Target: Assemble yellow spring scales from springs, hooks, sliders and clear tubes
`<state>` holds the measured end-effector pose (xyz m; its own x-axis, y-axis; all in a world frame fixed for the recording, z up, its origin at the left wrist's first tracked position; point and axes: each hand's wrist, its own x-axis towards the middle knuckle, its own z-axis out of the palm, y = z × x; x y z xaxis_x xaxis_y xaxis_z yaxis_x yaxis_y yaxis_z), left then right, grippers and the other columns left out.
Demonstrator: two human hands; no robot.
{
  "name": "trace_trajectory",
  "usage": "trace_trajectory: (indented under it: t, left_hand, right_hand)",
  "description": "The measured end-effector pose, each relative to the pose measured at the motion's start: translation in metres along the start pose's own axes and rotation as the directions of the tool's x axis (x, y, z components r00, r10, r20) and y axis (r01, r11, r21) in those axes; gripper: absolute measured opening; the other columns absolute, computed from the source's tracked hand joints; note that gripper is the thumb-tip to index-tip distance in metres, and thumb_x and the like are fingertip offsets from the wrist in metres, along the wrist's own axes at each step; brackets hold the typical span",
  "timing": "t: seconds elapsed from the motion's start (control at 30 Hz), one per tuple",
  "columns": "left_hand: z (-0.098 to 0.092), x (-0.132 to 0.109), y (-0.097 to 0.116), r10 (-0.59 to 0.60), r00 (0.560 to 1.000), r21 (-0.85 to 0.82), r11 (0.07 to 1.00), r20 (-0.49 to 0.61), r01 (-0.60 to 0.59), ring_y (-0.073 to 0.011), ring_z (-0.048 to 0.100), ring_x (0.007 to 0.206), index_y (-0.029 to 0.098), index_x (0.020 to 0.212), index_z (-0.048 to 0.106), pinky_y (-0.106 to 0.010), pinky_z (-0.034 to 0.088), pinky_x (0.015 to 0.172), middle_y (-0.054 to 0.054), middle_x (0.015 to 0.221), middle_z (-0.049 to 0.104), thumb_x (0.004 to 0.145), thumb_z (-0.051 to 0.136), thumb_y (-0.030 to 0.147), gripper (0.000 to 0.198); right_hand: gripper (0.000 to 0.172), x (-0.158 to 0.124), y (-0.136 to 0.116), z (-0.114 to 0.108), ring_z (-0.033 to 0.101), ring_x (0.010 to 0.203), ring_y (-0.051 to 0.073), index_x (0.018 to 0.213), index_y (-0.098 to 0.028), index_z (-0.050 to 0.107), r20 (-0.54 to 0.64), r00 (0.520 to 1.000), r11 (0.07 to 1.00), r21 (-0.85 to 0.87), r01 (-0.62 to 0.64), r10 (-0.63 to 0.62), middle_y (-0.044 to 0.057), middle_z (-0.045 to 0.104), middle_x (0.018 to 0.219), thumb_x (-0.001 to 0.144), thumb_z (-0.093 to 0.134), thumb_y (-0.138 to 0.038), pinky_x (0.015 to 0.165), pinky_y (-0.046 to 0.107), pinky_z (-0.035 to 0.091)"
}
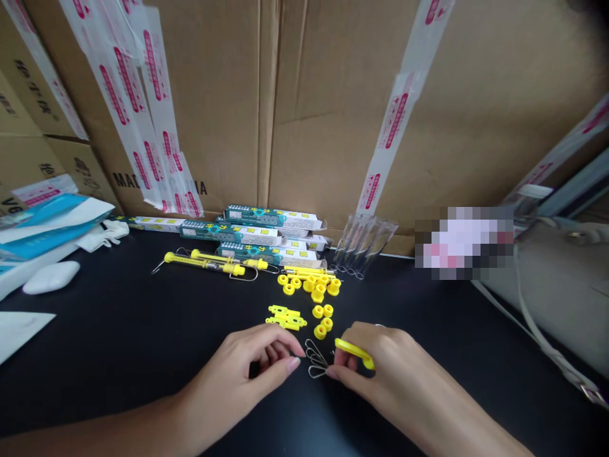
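My right hand [380, 362] is closed, with a curved yellow plastic piece [353, 349] held along its fingers. Its thumb and fingertip meet at the ends of several bent metal wire hooks [314, 358] fanned out on the black table; whether they grip one, I cannot tell. To the left of the hooks is my left hand [257, 358], thumb and forefinger apart with nothing between them, the other fingers curled. Just beyond the hands lie flat yellow plastic parts [287, 318], small yellow caps [320, 332], yellow flanged bushings [318, 292] and yellow rings [288, 289].
Yellow spring scales [204, 262] with metal hooks lie farther back, before stacked green-and-white boxes [273, 219]. Clear plastic tubes [364, 241] lean on a large cardboard box [323, 127]. A white case [51, 277] is at left, a pale bag [556, 285] at right.
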<state>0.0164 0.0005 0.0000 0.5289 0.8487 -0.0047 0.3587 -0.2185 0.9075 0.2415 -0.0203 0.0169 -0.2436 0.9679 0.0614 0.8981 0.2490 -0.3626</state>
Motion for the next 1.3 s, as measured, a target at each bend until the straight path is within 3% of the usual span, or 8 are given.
trace_trajectory:
  t: [0.2,0.37,0.7,0.97,1.17,1.3]
  left_hand:
    - [0.000,0.000,0.002,0.016,1.000,0.043,0.999,0.001,-0.016,-0.0132,0.058,0.073,0.021,0.093,0.068,-0.022,0.046,0.068,0.001,0.082,0.065,0.093,0.056,0.028,0.014]
    - [0.000,0.000,0.004,0.015,1.000,0.075,0.997,0.005,-0.016,-0.0131,0.058,0.070,0.021,0.090,0.068,-0.022,0.046,0.066,0.001,0.081,0.065,0.093,0.055,0.028,0.015]
    - [0.002,-0.003,0.002,0.035,0.999,0.143,0.989,0.029,-0.039,-0.0129,0.056,0.069,0.022,0.090,0.067,-0.022,0.045,0.066,0.001,0.082,0.064,0.093,0.053,0.026,0.015]
    - [0.001,-0.002,0.002,0.030,0.999,0.070,0.997,0.014,-0.031,-0.0141,0.058,0.074,0.022,0.095,0.067,-0.023,0.046,0.068,0.001,0.083,0.065,0.093,0.055,0.031,0.015]
    - [-0.001,-0.001,0.004,0.026,0.997,-0.142,0.990,0.067,-0.016,-0.0123,0.054,0.067,0.019,0.100,0.064,-0.022,0.042,0.060,0.003,0.078,0.063,0.084,0.071,0.038,0.026]
    - [-0.001,0.000,0.003,0.024,0.996,-0.238,0.971,0.081,-0.004,-0.0112,0.053,0.066,0.018,0.087,0.062,-0.023,0.043,0.062,0.003,0.077,0.062,0.086,0.069,0.037,0.020]
  right_hand:
    - [0.028,-0.003,0.004,0.001,0.067,0.061,0.017,0.088,-0.027,0.070,-0.028,0.997,0.994,-0.079,0.072,-0.075,-0.003,0.065,0.083,0.067,0.087,-0.017,0.055,0.027,0.046]
    - [0.020,-0.003,0.003,0.004,0.067,0.060,0.015,0.080,-0.025,0.070,-0.017,0.988,0.980,-0.128,0.149,-0.153,-0.002,0.063,0.083,0.072,0.080,-0.010,0.052,0.024,0.043]
    - [0.012,0.000,-0.002,0.010,0.069,0.058,0.022,0.076,-0.022,0.065,-0.017,0.994,0.964,-0.248,0.098,-0.105,0.000,0.063,0.078,0.086,0.070,-0.021,0.050,0.031,0.039]
    - [0.009,-0.006,-0.003,0.009,0.068,0.067,0.023,0.090,-0.022,0.062,-0.029,0.992,0.988,-0.104,0.119,-0.122,0.001,0.064,0.085,0.086,0.068,-0.018,0.058,0.035,0.050]
    - [0.043,-0.012,-0.024,0.015,0.070,0.084,0.022,0.114,-0.019,0.061,-0.048,0.957,0.950,0.115,0.291,-0.287,0.004,0.069,0.091,0.079,0.048,0.003,0.069,0.034,0.060]
    - [0.075,-0.017,-0.027,0.026,0.070,0.097,0.020,0.142,-0.013,0.045,-0.015,0.937,0.908,0.239,0.343,-0.349,0.010,0.071,0.103,0.070,0.045,0.007,0.081,0.029,0.061]
